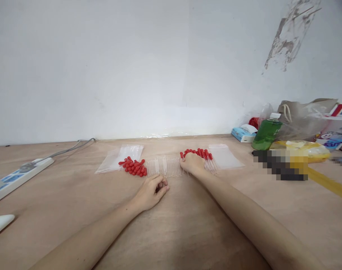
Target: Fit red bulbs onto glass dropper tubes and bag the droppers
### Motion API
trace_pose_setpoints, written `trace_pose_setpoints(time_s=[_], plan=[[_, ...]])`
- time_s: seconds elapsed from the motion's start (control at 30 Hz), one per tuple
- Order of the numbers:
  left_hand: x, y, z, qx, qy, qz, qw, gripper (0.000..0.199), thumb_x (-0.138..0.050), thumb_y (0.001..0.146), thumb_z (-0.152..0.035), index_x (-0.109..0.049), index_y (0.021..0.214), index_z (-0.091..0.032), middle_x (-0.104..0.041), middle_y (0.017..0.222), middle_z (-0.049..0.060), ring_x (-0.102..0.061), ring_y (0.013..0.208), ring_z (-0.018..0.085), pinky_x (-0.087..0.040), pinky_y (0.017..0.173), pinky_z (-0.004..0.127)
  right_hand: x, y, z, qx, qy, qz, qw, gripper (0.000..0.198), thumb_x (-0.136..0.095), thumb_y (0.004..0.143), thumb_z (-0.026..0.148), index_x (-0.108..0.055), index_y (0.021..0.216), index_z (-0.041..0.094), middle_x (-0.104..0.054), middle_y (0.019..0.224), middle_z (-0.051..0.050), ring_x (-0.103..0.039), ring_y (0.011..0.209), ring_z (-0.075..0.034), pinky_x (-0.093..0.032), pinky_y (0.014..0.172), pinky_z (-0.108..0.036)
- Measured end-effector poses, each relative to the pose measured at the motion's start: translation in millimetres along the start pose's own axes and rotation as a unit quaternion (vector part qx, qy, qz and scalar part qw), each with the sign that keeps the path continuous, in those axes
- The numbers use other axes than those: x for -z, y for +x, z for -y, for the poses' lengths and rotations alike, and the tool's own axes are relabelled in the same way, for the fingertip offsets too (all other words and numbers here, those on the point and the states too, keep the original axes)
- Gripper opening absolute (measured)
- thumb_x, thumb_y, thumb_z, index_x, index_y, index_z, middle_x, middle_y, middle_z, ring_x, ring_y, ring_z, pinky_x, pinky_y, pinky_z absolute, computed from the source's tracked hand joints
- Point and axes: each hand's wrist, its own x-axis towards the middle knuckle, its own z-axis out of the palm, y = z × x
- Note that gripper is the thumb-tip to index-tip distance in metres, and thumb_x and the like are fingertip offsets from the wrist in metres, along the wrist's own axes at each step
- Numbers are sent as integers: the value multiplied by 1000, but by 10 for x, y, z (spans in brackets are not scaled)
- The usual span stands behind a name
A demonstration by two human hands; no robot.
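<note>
My left hand (152, 192) rests on the table just in front of a row of thin clear glass tubes (164, 167). Its fingers are loosely curled, the thumb stands apart, and nothing shows in it. To the left of the tubes lies a pile of red rubber bulbs (134, 167). My right hand (192, 162) is closed over the left part of a row of glass droppers with red bulbs (204, 153). The back of that hand hides its fingertips and whatever they hold.
Clear plastic bags lie at the left (130, 153) and right (225, 156) of the rows. A power strip (21, 174) sits far left, near a white object (1, 224). On the right stand a green bottle (267, 132), a tissue pack (244, 133) and yellow packaging (308, 150).
</note>
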Motion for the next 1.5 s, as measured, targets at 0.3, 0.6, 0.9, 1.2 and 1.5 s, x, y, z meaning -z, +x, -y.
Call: trace_pose_setpoints(time_s=[0.3,0.6,0.9,1.2,1.5], plan=[[-15,-1,13,1,-1,-1,1000,12,-48,80,-27,-55,78,-17,-51,70,0,-48,63,12,-38,58,24,77,-44,-63,13,-46,10,999,27,-47,78,34,-65,89,17,-66,88,-13,-61,85,-25,-44,67,-34],[-2,12,-11,-2,-9,-2,1000,13,-47,81,-28,-54,76,-17,-51,67,0,-47,61,12,-38,57,24,46,-96,33,27,-55,50,997,26,-48,78,25,-65,93,13,-65,94,-17,-60,89,-26,-42,69,-33],[208,127,40,33,95,-141,985,20,-49,79,-32,-54,66,-18,-56,73,3,-51,77,17,-39,72,30,208,-133,21,34,-26,52,998,32,-37,85,31,-62,88,11,-65,90,-17,-60,86,-26,-40,68,-33],[903,805,646,341,247,51,906,22,-56,67,-39,-65,79,-23,-65,90,7,-53,95,30,-34,84,44,129,-555,-423,281,127,-31,951,17,-31,89,25,-46,89,16,-59,79,-6,-54,68,-16,-38,60,-26],[708,1091,772,384,227,94,890,23,-71,46,-29,-53,46,-15,-62,60,9,-58,80,35,-31,80,55,-151,-694,-621,359,168,-107,912,26,-36,88,23,-48,109,17,-61,94,-8,-56,84,-19,-45,73,-33]])
